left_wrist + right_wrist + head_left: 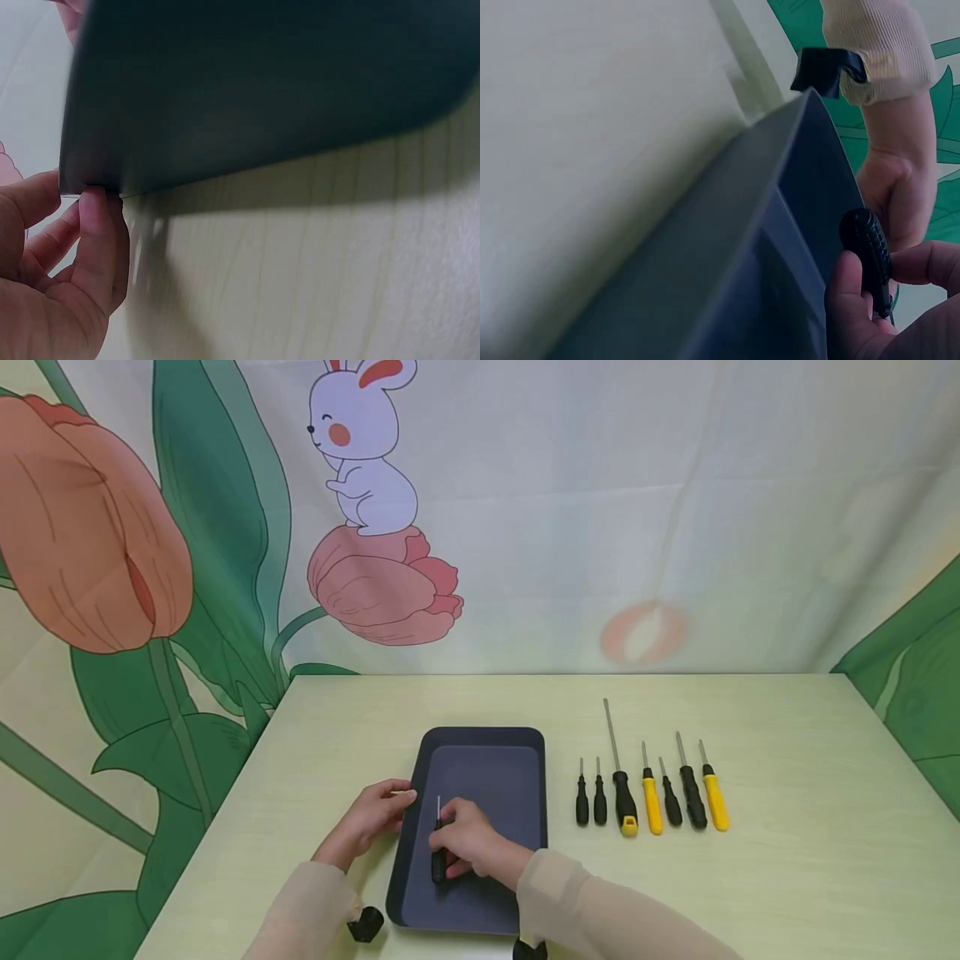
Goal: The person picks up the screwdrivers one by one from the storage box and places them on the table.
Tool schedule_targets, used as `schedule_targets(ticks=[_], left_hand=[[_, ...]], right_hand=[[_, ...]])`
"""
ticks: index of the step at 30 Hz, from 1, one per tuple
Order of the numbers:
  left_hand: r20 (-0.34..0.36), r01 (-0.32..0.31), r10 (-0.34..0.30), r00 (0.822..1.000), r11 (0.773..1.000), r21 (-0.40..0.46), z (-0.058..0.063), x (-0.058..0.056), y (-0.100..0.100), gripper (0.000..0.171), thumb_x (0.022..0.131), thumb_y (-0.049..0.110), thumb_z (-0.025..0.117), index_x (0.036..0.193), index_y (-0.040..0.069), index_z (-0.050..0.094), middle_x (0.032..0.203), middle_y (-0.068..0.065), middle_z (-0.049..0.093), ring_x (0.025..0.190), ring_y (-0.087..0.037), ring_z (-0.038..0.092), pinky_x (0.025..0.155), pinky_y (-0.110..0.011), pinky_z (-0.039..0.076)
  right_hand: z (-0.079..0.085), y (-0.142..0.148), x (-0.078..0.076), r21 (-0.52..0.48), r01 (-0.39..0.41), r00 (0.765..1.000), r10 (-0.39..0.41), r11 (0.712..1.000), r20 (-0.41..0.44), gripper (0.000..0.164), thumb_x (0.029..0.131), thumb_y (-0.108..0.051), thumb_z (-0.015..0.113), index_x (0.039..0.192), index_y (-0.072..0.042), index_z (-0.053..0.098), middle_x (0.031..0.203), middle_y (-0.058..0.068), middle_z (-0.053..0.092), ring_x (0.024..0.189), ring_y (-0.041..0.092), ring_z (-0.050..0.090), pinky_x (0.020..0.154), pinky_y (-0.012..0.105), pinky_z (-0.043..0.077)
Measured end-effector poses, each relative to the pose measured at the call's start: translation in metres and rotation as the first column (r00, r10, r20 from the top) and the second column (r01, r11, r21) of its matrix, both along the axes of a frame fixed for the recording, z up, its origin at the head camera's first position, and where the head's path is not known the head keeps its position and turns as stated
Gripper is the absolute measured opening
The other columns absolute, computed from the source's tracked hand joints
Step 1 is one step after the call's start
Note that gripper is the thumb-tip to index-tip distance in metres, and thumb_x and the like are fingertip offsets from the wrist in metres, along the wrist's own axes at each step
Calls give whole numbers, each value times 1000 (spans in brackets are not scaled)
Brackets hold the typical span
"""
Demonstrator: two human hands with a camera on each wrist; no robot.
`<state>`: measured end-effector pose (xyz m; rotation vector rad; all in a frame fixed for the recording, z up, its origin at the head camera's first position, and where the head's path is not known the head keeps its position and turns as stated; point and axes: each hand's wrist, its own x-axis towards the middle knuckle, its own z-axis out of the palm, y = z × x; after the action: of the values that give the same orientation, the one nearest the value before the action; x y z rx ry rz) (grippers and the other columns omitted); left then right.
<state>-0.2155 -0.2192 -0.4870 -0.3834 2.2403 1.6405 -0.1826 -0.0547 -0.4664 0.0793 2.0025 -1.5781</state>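
Note:
A dark blue-grey rectangular tray (491, 772) lies on the table, left of centre. My left hand (369, 818) holds the tray's left side; in the left wrist view, the fingertips (95, 214) are at the tray's lower edge. Over the tray's left half, my right hand (474, 842) pinches a small black-handled screwdriver (438, 863), its thin shaft pointing away toward the far side. In the right wrist view, the thumb and fingers are on the ribbed black handle (865, 244). Whether the screwdriver touches the tray floor I cannot tell.
To the tray's right, several screwdrivers lie in a row, shafts pointing away: small black ones (582, 802), a long black one with a yellow end (624, 802), and yellow-handled ones (716, 802). A printed curtain (525, 510) hangs behind the table (795, 760).

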Motion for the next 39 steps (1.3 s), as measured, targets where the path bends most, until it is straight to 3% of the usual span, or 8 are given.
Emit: schedule_targets(ticks=[10, 22, 39], left_hand=[[3, -6, 6, 1000, 1000, -9, 2, 1, 1, 37, 88, 18, 52, 120, -1, 49, 101, -15, 58, 72, -11, 57, 63, -24, 47], [-4, 7, -7, 1000, 1000, -6, -1, 0, 0, 39, 88, 17, 52, 121, -2, 47, 101, -15, 58, 71, -11, 55, 62, -23, 46], [2, 8, -8, 1000, 1000, -14, -2, -1, 0, 38, 88, 17, 51, 120, -2, 47, 99, -14, 58, 71, -11, 55, 61, -23, 46]], right_hand=[[12, 14, -8, 71, -14, 997, 19, 997, -72, 34, 73, -4, 62, 102, -6, 46, 65, 9, 49, 41, 16, 43, 39, 31, 46], [19, 37, -22, 86, -31, 987, 44, 996, -153, 37, 72, -4, 60, 105, -3, 45, 69, 10, 51, 42, 16, 47, 46, 39, 49], [29, 71, -44, 100, -10, 986, 26, 995, -165, 42, 75, -5, 58, 114, 0, 42, 71, 10, 53, 47, 17, 52, 52, 41, 51]])
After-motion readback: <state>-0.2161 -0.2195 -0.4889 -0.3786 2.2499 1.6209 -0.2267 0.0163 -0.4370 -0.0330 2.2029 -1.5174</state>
